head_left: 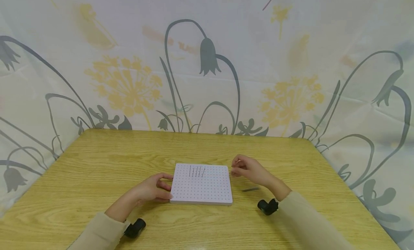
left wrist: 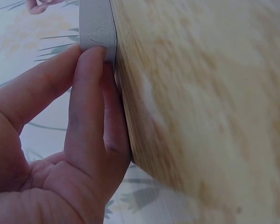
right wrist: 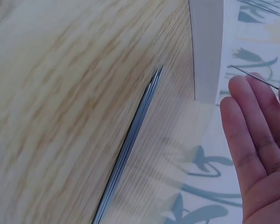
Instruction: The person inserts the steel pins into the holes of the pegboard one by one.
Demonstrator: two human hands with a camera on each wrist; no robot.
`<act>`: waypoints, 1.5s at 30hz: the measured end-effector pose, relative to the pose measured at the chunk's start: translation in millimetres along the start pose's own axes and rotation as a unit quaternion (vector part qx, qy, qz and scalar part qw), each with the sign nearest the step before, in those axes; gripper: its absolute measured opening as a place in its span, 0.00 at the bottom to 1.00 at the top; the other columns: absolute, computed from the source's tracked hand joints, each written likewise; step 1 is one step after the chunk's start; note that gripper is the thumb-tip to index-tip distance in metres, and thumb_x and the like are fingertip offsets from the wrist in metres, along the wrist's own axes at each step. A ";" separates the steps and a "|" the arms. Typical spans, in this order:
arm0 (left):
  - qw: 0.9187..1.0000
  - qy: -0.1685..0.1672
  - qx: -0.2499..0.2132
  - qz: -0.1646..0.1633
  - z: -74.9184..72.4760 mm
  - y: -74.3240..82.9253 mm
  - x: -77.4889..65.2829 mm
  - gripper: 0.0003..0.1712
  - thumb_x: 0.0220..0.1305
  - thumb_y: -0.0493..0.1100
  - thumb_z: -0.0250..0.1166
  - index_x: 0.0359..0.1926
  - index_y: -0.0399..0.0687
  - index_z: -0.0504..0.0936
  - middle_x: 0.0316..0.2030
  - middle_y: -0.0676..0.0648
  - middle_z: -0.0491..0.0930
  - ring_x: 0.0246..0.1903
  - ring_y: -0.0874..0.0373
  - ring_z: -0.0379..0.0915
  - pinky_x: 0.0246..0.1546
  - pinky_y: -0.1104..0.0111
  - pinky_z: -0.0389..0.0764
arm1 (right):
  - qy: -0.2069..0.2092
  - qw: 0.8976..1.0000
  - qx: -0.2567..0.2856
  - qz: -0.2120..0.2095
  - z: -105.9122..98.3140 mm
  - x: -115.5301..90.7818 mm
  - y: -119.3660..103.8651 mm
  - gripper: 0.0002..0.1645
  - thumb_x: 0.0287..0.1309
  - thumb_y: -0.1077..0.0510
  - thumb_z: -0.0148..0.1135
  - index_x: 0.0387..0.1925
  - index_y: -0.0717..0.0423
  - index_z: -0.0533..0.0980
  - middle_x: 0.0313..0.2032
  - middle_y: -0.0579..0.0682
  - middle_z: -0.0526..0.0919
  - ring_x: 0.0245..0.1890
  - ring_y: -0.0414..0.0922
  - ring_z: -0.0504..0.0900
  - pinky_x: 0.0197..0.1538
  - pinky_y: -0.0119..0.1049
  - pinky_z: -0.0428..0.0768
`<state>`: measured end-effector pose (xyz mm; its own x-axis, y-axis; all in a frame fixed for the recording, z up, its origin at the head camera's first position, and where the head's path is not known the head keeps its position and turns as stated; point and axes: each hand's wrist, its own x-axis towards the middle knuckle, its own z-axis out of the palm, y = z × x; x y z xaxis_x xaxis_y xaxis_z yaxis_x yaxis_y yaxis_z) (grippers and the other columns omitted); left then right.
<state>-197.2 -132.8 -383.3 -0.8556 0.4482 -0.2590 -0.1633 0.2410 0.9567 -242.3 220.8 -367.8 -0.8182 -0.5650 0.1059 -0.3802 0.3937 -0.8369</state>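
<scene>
A white board (head_left: pixel 203 190) with a grid of small holes lies on the table, and several thin metal needles (head_left: pixel 196 171) stand in its far left part. My left hand (head_left: pixel 153 187) holds the board by its left edge; the left wrist view has the fingertips (left wrist: pixel 89 58) against its side. Just off the board's right edge, my right hand (head_left: pixel 250 170) pinches a single thin needle (right wrist: pixel 252 76) between thumb and fingers. Beneath that hand, a bundle of needles (right wrist: pixel 130 140) lies on the table, their points towards the board.
The wood-grain table (head_left: pixel 106 160) reaches back to a flower-patterned cloth (head_left: pixel 207 99) hanging behind it. Each wrist carries a black camera mount (head_left: pixel 267 207), close above the tabletop.
</scene>
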 end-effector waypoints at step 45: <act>1.000 0.009 0.005 -0.004 1.3 1.7 -1.8 0.37 0.53 0.27 0.66 0.63 0.28 0.59 0.40 0.36 0.71 0.35 0.52 0.75 0.38 0.61 0.81 | -0.075 0.997 -0.004 -0.004 41.7 53.6 -22.7 0.04 0.64 0.67 0.52 0.37 0.66 0.66 0.35 0.60 0.83 0.37 0.49 0.83 0.39 0.36 0.81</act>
<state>-195.3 -132.1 -381.4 -0.8631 0.4305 -0.2640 -0.1652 0.2533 0.9532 -259.6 151.4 -365.6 -0.7415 -0.6703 0.0305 -0.3905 0.3941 -0.8320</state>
